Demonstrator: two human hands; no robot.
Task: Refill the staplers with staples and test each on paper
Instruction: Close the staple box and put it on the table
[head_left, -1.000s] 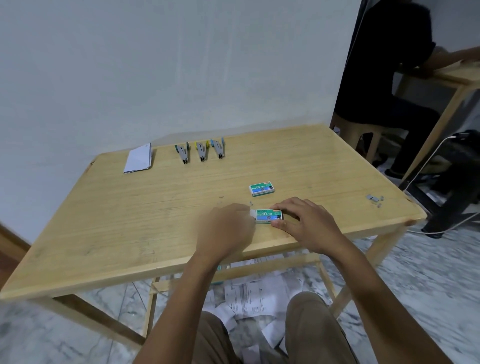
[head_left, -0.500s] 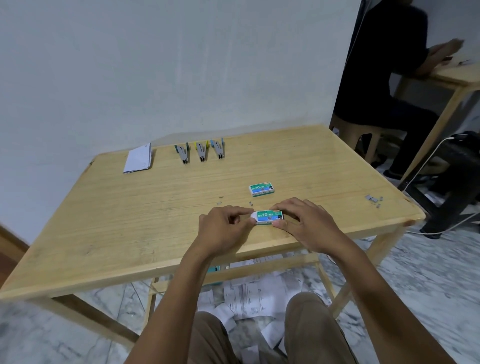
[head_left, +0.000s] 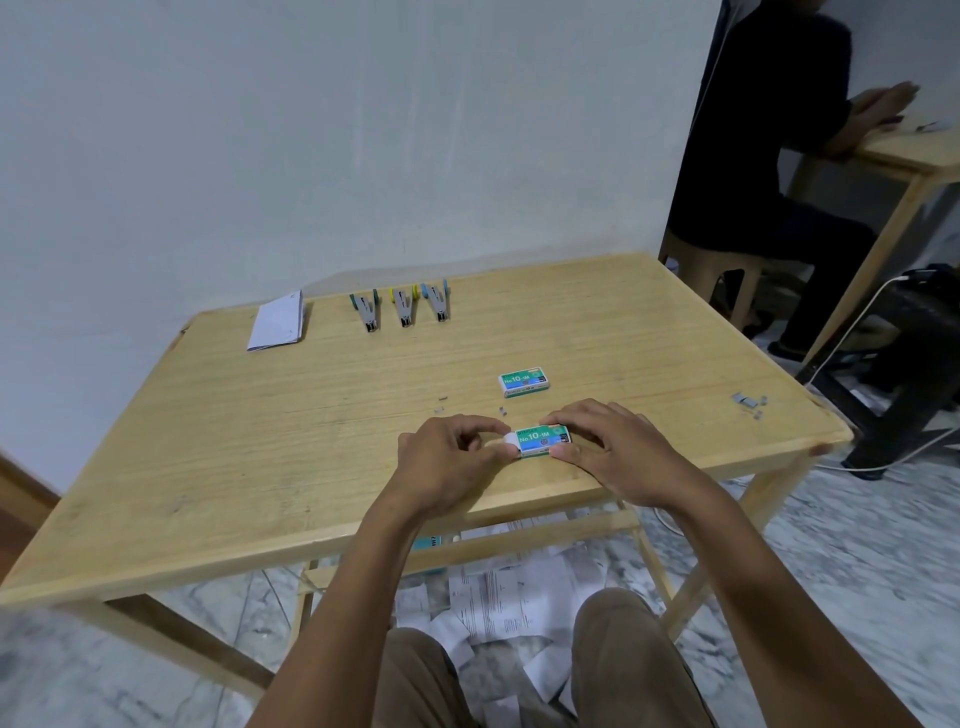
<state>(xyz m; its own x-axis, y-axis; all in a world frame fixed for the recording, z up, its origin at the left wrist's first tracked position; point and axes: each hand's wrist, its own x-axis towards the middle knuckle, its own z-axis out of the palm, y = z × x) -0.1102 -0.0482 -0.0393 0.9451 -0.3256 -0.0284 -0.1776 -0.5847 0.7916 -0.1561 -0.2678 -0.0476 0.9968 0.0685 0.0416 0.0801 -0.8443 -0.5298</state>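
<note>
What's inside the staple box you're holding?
A white inner tray pokes out of the box, pinched by the left hand; the right hand grips the box. The tray's contents are covered.

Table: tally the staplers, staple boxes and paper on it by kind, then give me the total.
Staplers: 3 (teal stapler, yellow stapler, blue stapler)
Staple boxes: 2 (far staple box; near staple box, held between left hand and right hand)
Paper: 1 (folded paper)
Total: 6
The loose staples are too small to count.
</note>
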